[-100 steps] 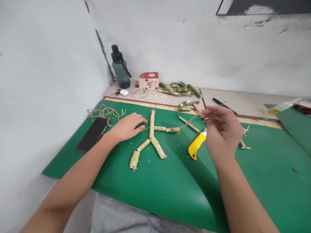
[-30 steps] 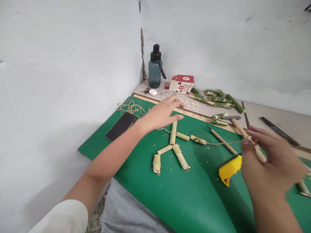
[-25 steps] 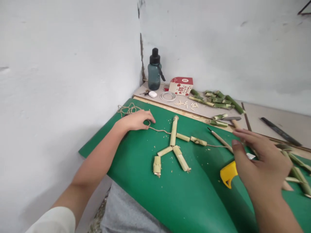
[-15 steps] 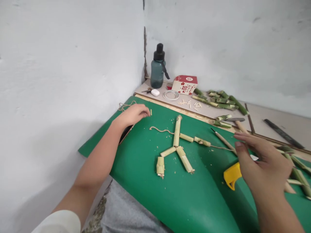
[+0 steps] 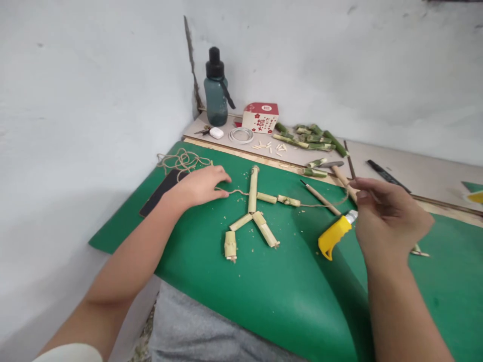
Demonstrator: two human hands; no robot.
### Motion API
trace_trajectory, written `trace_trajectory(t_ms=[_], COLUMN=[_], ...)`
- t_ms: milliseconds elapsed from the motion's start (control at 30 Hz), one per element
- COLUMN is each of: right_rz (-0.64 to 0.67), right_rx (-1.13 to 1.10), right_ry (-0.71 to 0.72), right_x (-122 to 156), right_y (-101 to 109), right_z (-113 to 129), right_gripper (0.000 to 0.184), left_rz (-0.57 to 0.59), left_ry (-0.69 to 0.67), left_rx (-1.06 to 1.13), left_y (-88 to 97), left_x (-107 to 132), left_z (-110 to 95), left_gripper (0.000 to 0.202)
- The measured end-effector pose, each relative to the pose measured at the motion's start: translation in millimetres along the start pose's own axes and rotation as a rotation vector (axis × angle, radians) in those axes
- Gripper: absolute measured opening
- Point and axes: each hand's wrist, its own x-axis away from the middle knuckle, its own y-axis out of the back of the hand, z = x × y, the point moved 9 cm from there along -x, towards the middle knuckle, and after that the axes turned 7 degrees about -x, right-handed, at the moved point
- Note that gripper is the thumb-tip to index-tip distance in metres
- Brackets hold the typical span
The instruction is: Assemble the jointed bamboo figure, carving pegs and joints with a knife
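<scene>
A: Where does the bamboo figure (image 5: 253, 191) lie, and which way does it point?
B: Flat on the green surface (image 5: 211, 274), between the two hands. Its main tube has its long axis running away from the person, leaning slightly right; the far end faces the back wall. Two arm pieces (image 5: 267, 197) extend rightward in line; the leg pieces (image 5: 240, 221) splay toward the person.
A: State of each grip?
B: The right hand (image 5: 392, 216) pinches the cord (image 5: 320, 205) between thumb and forefinger. The left hand (image 5: 199, 187) has thumb and forefinger parted at the tips, beside the cord's other side; whether it holds the cord cannot be told.
A: Defects foreseeable?
B: A hard pull on the right could drag the pieces out of line, or draw the left length through the tube if nothing anchors it. The carving tool (image 5: 320, 197) lies at the cord's run and could snag it. The yellow knife (image 5: 334, 236), its head just beside the right hand, could nick cord or fingers if its blade is exposed; that is not clear.
</scene>
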Motion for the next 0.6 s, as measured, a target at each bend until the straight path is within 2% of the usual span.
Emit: trace_trajectory(t_ms=[33,100,200,267,333,467,533,600], right_rz=[-0.035,-0.129,-0.277,-0.318,-0.318,-0.322,-0.324,-0.307], right_rx=[-0.023,-0.103,-0.240,-0.281,-0.301,-0.373,-0.402,-0.393], right_ry=[0.004,0.065,0.143,0.130,0.109,0.099,0.110,0.175], right_x=[-2,-5,-9,-10,-10,-3,0,4], right_y=[4,15,31,36,35,31,31,31], right_z=[0,6,13,14,16,26,32,41], right_gripper=[0.025,0.026,0.026,0.023,0.020,0.013,0.012,0.013], left_rz=[0.063,0.108,0.084,0.039,-0.057,-0.404,-0.534,-0.600], left_ry=[0.001,0.005,0.017,0.066,0.123,0.138,0.103,0.051], left_rx=[-0.016,-0.047,-0.053,-0.016,0.031,0.182,0.285,0.377], left_y=[-8.7,-16.0,-10.7,-1.4,12.1,42.5,47.9,46.5], left_x=[-1,-3,-1,2,5,12,15,15], left_z=[-4,-6,-3,2,7,7,4,-2], left_gripper=[0.024,0.014,0.017,0.017,0.016,0.017,0.019,0.021])
